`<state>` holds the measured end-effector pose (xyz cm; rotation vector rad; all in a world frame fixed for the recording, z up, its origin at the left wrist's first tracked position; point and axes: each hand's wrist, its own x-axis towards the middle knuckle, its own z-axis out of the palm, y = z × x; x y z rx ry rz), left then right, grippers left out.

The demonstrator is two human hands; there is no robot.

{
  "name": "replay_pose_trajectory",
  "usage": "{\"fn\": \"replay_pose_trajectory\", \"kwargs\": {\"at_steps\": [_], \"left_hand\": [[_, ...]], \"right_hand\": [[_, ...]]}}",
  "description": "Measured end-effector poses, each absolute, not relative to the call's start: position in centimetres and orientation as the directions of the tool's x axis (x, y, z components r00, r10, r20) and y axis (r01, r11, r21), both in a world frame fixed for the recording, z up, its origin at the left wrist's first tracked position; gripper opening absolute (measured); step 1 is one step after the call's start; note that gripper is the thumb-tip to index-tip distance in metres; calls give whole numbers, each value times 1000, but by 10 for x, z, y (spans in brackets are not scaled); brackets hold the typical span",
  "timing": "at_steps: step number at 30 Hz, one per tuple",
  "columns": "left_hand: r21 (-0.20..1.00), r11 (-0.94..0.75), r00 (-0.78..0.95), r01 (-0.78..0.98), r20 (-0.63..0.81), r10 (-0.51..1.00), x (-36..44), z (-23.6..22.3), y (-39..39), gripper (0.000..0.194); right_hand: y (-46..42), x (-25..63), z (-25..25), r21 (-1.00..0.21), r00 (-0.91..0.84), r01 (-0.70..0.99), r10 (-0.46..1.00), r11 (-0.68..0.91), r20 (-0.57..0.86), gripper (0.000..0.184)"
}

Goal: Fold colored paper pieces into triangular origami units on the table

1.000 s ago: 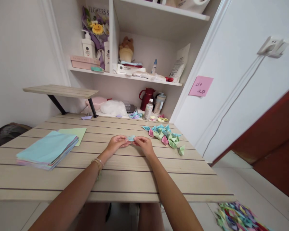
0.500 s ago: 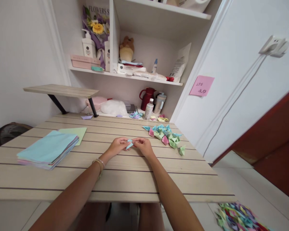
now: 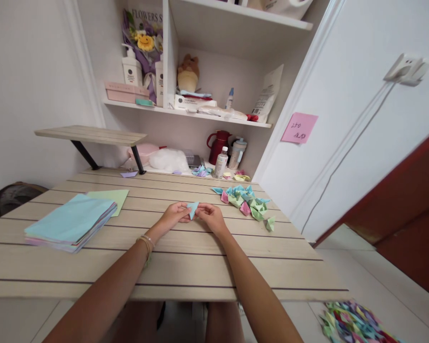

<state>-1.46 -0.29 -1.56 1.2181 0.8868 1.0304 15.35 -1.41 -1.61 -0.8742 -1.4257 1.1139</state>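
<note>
Both hands meet over the middle of the wooden table (image 3: pixel 186 267). My left hand (image 3: pixel 173 215) and my right hand (image 3: pixel 210 216) pinch a small folded piece of light blue paper (image 3: pixel 192 208) between their fingertips; it points downward like a triangle. A pile of folded paper pieces (image 3: pixel 246 201) in blue, pink and green lies just to the right of my right hand. A stack of coloured paper sheets (image 3: pixel 71 222), light blue on top, rests at the table's left.
A loose green sheet (image 3: pixel 112 196) lies behind the stack. A red jug (image 3: pixel 218 145), bottles and more folded pieces stand at the back under the shelves. A small raised shelf (image 3: pixel 91 135) juts out at back left. More folded pieces (image 3: pixel 350 321) lie on the floor at lower right.
The blue piece lay flat and wide between my fingers a second ago; now it is turned into a downward-pointing triangle. Both hands have stayed in nearly the same spot.
</note>
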Motion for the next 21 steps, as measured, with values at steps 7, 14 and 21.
{"fn": "replay_pose_trajectory", "kwargs": {"at_steps": [7, 14, 21], "left_hand": [[992, 43, 294, -121, -5, 956, -13, -16, -3, 39], [990, 53, 333, -129, -7, 943, -14, -10, -7, 34], [990, 30, 336, -135, 18, 942, -14, -11, -7, 31]], "right_hand": [[-10, 151, -21, -922, -75, 38, 922, 384, 381, 27], [-15, 153, -17, -880, 13, 110, 884, 463, 467, 15], [-14, 156, -16, -847, -32, 211, 869, 488, 494, 14]]}}
